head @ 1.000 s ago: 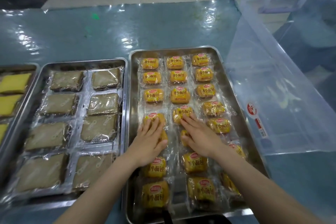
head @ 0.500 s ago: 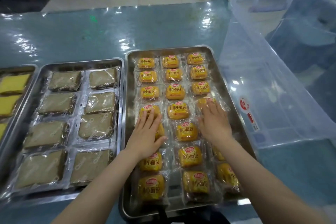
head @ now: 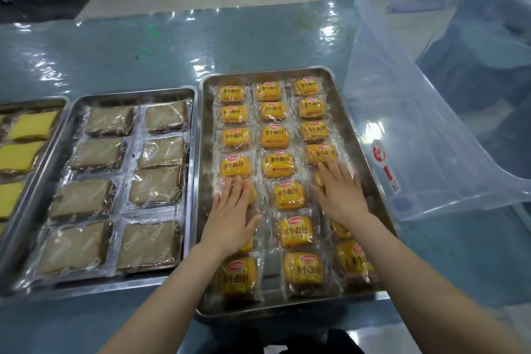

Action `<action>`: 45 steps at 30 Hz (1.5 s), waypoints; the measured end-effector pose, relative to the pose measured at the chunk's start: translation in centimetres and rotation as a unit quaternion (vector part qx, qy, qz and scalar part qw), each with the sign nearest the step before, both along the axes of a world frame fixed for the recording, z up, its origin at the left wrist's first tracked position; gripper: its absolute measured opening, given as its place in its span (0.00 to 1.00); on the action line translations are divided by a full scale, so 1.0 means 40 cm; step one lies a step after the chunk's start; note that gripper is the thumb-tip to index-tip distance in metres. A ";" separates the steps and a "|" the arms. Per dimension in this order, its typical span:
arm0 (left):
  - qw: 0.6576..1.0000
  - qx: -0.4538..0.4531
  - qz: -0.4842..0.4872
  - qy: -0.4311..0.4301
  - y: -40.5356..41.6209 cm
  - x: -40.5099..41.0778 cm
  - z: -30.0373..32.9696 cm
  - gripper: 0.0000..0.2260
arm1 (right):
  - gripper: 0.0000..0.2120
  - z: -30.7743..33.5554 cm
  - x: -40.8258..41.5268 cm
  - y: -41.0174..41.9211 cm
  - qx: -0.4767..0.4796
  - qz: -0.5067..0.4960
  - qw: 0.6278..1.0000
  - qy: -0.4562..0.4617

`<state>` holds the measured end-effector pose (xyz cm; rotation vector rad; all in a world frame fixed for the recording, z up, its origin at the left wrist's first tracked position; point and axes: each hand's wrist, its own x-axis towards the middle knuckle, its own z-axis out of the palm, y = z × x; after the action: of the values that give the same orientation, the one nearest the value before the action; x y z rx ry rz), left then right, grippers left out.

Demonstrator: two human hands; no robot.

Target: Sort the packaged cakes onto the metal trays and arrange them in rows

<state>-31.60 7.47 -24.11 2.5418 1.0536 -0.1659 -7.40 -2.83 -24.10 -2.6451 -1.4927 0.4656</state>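
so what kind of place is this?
Probably a staged packing or sorting workstation, not a shop: metal trays of packaged cakes in rows, on a table under clear plastic sheeting, with an empty clear bin beside them.

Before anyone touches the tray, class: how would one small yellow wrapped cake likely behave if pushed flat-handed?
The yellow wrapped cake would probably slide easily, since glossy film lies on a smooth metal tray. It looks light and soft, so firm pressing may squash it. Its loose clear edges could catch neighbouring packets.
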 end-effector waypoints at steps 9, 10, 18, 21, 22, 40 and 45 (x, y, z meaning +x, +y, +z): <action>0.999 0.007 -0.011 0.029 -0.077 0.000 -0.019 0.32 | 0.33 -0.018 -0.080 -0.119 -0.014 0.011 1.000 -0.023; 0.999 0.008 -0.016 0.039 -0.080 0.002 -0.023 0.32 | 0.33 -0.018 -0.078 -0.117 -0.021 0.013 0.999 -0.024; 0.999 0.015 -0.014 0.025 -0.080 -0.014 -0.023 0.34 | 0.32 -0.008 -0.110 -0.138 0.005 0.013 1.000 -0.013; 1.000 0.008 -0.012 0.015 -0.101 -0.046 -0.016 0.38 | 0.33 -0.016 -0.128 -0.193 -0.016 -0.012 1.000 -0.013; 1.000 0.004 -0.014 0.017 -0.107 -0.057 -0.013 0.39 | 0.33 -0.017 -0.136 -0.210 -0.019 -0.022 1.000 -0.007; 0.997 0.030 -0.059 0.027 -0.152 -0.104 -0.021 0.44 | 0.37 -0.006 -0.232 -0.183 -0.069 0.137 0.987 -0.047; 0.996 0.034 -0.076 0.022 -0.156 -0.132 -0.008 0.44 | 0.35 0.012 -0.219 -0.168 -0.064 0.201 0.974 -0.083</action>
<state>-36.87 1.25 -24.43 2.6919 0.8947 -0.2323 -16.17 -9.54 -23.61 -2.5227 -2.1362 0.3803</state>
